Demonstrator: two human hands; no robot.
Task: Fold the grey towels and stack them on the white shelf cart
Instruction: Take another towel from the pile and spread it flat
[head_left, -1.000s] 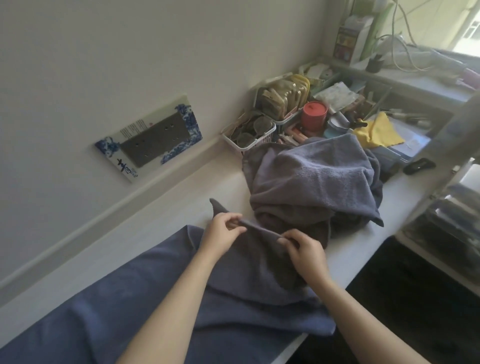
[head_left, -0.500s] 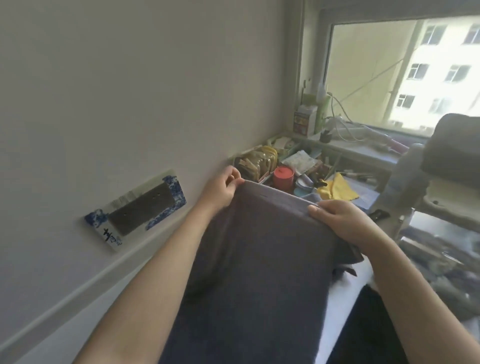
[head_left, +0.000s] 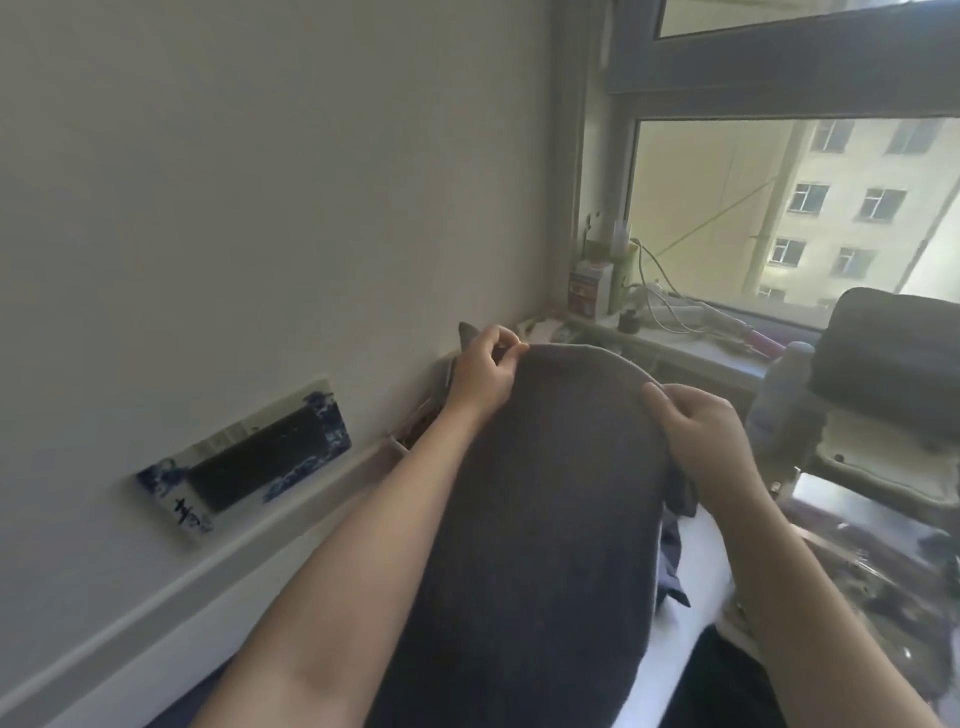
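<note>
A grey towel (head_left: 535, 519) hangs in front of me, lifted high above the white counter (head_left: 680, 649). My left hand (head_left: 480, 371) pinches its upper left corner, and my right hand (head_left: 701, 431) grips its upper right edge. The top edge bows upward between the two hands. A dark folded towel stack (head_left: 888, 348) sits on top of the white shelf cart (head_left: 883, 467) at the right. The towel hides the other towels that lay on the counter, except a dark fold (head_left: 675, 566) showing at its right side.
A wall runs along the left with a blue-and-white panel (head_left: 244, 462) on it. A window sill (head_left: 691, 343) with a box (head_left: 589, 286), cables and small items lies straight ahead. A clear bottle (head_left: 784, 395) stands beside the cart.
Both hands have raised the towel off the counter and spread its top edge apart. My view has tilted up toward the window.
</note>
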